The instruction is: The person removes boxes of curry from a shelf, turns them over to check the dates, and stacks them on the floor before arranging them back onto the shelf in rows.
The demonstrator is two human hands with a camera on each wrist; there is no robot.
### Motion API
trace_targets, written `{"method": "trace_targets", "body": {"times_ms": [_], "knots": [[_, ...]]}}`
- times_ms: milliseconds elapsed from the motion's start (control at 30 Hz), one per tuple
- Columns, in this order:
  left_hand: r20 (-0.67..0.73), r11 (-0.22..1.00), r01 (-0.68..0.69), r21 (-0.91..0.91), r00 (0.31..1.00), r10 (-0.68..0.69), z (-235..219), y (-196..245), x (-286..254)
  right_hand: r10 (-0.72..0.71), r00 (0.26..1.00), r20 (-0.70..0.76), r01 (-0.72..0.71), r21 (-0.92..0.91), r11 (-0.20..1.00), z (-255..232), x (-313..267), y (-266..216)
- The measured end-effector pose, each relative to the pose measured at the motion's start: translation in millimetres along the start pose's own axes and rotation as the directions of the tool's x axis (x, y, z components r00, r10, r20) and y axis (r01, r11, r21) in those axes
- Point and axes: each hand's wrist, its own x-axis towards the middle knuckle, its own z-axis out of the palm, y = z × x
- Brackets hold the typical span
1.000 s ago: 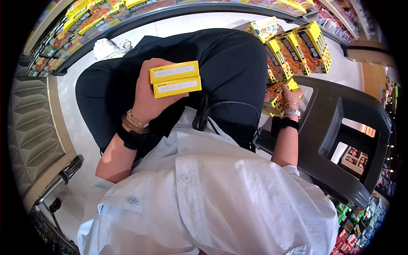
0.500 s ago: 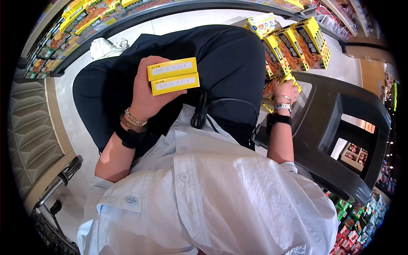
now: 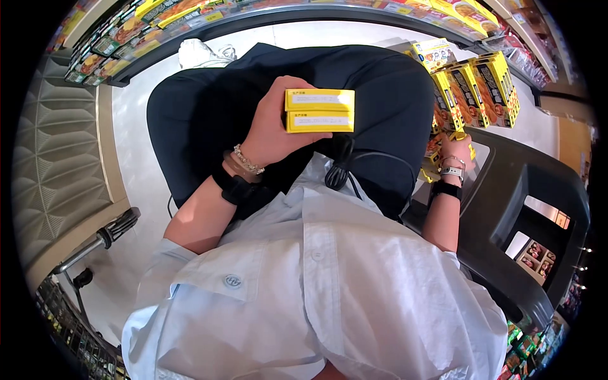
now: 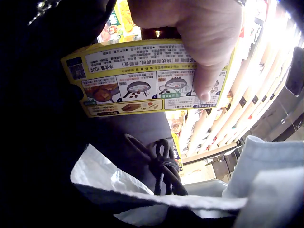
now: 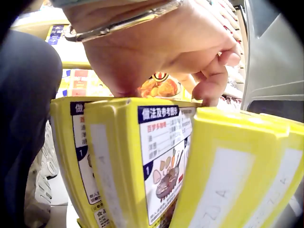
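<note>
My left hand (image 3: 278, 120) grips two yellow curry boxes (image 3: 320, 121), one against the other, with their date-stamped ends facing up in the head view. In the left wrist view, a finger lies across the printed cooking steps of one curry box (image 4: 137, 88). Low beside my right knee, my right hand (image 3: 457, 149) has its fingers curled at the top of a yellow curry box (image 5: 161, 156). More yellow boxes (image 5: 228, 161) stand close beside it in the right wrist view. The hand hides part of the box it holds.
Several curry boxes (image 3: 468, 95) stand in a row on the floor, with a white-topped box (image 3: 432, 54) behind. A dark grey plastic frame (image 3: 506, 190) is at my right. Stocked shelves (image 3: 253, 19) run across the front, and a metal cart (image 3: 95, 253) is at left.
The head view has swung, so hands and boxes appear farther right. My left hand keeps its two curry boxes; my right hand stays at the boxes on the floor, its wrist slightly turned.
</note>
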Motion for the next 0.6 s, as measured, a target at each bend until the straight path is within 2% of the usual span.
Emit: {"method": "trace_targets", "body": {"times_ms": [67,133,267,300,333,400,467,500,533,567,600], "knots": [[0.009,0.999,0.006,0.031,1.0,-0.006,-0.4,0.2,-0.1,-0.01,0.999,0.045,0.012,-0.031,0.999,-1.7,2.2,-1.1],[0.006,0.999,0.0,0.033,1.0,-0.001,-0.1,1.3,0.4,0.0,0.993,0.119,-0.011,0.091,0.996,-2.9,4.7,0.0],[0.038,0.999,0.028,0.022,0.999,-0.029,-1.8,-2.0,-1.0,-0.066,0.996,0.066,0.046,0.27,0.962,-11.6,-1.8,9.9],[0.034,0.999,0.027,0.02,0.999,-0.027,-2.1,-1.5,-0.9,-0.097,0.995,-0.005,0.092,0.351,0.932,-1.9,8.5,20.0],[0.035,1.0,0.018,0.017,0.999,-0.018,-2.4,-0.6,-0.7,-0.176,0.983,-0.048,0.179,0.461,0.869,31.9,46.5,42.9],[0.04,1.0,0.011,0.01,0.999,-0.011,-2.3,-0.2,-1.2,-0.25,0.931,0.267,0.045,0.594,0.803,-38.5,12.8,43.7],[0.029,0.999,-0.012,-0.039,0.999,0.013,-2.0,-1.7,-1.6,-0.398,0.884,0.247,-0.015,0.864,0.504,-46.7,19.2,67.1],[0.035,0.999,-0.012,-0.045,0.999,0.014,-2.7,-1.8,-1.9,-0.477,0.842,0.25,-0.087,0.938,0.336,-59.0,13.5,75.9],[0.051,0.998,-0.064,-0.031,0.997,0.065,-3.9,-1.1,-2.0,-0.543,0.807,0.232,-0.225,0.971,0.082,-77.5,-6.0,72.4],[0.07,0.993,-0.117,-0.022,0.99,0.119,-3.9,-0.2,-1.5,-0.563,0.709,0.424,-0.535,0.844,-0.037,-104.9,-31.9,63.6],[0.083,0.992,-0.122,-0.043,0.989,0.125,-3.7,1.9,-1.6,-0.575,0.706,0.414,-0.577,0.807,-0.128,-122.1,-51.0,56.0]]}}
